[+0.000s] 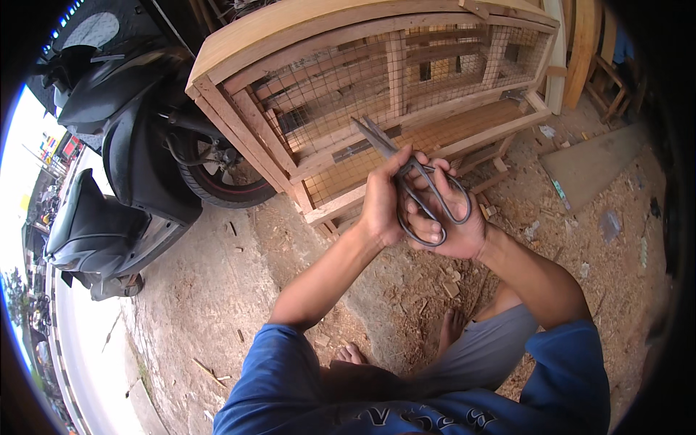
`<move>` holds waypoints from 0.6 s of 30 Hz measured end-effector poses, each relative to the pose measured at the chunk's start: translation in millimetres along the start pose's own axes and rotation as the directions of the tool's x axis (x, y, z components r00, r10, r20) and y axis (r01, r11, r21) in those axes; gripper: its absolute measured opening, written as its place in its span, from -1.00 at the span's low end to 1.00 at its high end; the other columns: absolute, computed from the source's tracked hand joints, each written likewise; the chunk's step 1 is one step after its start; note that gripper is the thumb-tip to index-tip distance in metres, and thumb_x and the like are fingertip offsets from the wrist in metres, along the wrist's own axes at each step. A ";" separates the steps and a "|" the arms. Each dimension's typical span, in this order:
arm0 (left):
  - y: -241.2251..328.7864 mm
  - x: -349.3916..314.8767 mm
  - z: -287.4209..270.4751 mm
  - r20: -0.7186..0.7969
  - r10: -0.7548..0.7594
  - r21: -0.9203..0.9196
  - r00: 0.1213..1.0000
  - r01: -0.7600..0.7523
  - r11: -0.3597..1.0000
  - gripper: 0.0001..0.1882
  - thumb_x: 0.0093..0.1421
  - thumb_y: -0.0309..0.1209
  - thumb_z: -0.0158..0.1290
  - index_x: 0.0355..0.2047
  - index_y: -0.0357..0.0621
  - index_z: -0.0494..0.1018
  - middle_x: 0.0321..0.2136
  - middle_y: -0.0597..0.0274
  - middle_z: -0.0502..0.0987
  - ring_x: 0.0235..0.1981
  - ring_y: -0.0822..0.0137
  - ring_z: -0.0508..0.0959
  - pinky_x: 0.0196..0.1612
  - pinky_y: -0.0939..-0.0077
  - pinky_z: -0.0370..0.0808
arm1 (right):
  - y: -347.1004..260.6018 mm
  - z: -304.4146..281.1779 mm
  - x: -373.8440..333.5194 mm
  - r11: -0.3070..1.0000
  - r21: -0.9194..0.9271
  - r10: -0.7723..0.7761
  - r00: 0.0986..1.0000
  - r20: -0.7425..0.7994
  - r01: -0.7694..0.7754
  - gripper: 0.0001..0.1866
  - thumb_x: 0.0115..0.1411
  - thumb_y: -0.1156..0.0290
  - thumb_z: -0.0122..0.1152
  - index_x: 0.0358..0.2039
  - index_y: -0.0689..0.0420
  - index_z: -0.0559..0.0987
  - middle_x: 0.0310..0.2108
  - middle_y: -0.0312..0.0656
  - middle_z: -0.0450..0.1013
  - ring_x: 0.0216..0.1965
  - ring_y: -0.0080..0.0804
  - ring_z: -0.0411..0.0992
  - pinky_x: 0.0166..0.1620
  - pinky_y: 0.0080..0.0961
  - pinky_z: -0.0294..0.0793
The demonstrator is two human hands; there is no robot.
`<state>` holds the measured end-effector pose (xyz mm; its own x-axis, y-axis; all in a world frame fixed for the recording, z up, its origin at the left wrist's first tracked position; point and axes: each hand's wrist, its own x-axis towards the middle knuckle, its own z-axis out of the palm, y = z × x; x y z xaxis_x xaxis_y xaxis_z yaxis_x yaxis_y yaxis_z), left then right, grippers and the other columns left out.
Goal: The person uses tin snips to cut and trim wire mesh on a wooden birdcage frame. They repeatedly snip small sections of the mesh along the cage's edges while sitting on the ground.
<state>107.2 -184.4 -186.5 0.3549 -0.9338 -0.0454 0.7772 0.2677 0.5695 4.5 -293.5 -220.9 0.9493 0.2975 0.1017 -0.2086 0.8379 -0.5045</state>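
Observation:
A pair of dark metal scissors (381,142) with large looped handles is held between my two hands, blades pointing up and to the left, the tips slightly apart. My left hand (382,205) grips it near the pivot, thumb laid along the metal. Palm up, my right hand (465,230) cradles the handle loops, its fingers curled around and among them. Just beyond the blades stands a wooden cage (396,72) with wire mesh (326,98) across its front. A narrow dark metal strip (353,150) lies along its lower front rail, partly behind the blades.
To the left a black motorcycle (130,138) is parked close to the cage. A flat board (602,163) lies on the ground at the right, below leaning planks (582,54). Wood shavings and scraps litter the concrete around my bare feet (351,354). A road runs at far left.

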 end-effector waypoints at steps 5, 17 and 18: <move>-0.5 -2.9 -4.5 -0.035 -0.008 -0.021 0.999 0.007 1.000 -0.69 0.45 -0.13 -0.28 -0.25 -0.08 0.29 -0.19 0.04 0.55 -0.03 0.09 0.54 0.09 0.12 0.54 | 5.2 5.1 1.2 0.999 0.004 -0.046 0.978 -0.204 0.048 -0.51 0.37 -0.13 -0.06 -0.26 0.09 0.48 -0.56 -0.33 0.37 -0.60 -0.54 0.35 -0.53 -0.59 0.30; 0.8 -3.5 2.0 -0.134 -0.048 0.029 0.990 0.052 0.998 -0.68 0.44 -0.11 -0.25 -0.25 -0.06 0.34 -0.17 0.07 0.58 -0.16 0.18 0.60 -0.02 0.24 0.59 | 2.4 16.6 7.3 1.000 -0.018 0.003 0.994 -0.113 -0.005 -0.51 0.34 -0.16 -0.01 -0.48 0.02 0.40 -0.77 -0.46 0.19 -0.81 -0.64 0.16 -0.65 -0.65 0.16; 0.4 -4.6 3.3 -0.161 -0.051 0.038 0.986 0.058 0.998 -0.69 0.43 -0.11 -0.24 -0.24 -0.06 0.32 -0.16 0.06 0.56 -0.17 0.17 0.60 -0.05 0.25 0.61 | 2.2 17.9 7.5 0.999 -0.031 0.007 0.989 -0.149 -0.012 -0.52 0.34 -0.13 0.00 -0.49 0.02 0.39 -0.78 -0.46 0.18 -0.82 -0.65 0.15 -0.65 -0.65 0.16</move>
<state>104.2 -180.8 -183.4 0.3939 -0.8958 -0.2060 0.7758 0.2039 0.5971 6.9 -281.2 -205.9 0.9722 0.2320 -0.0305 -0.2124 0.8199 -0.5317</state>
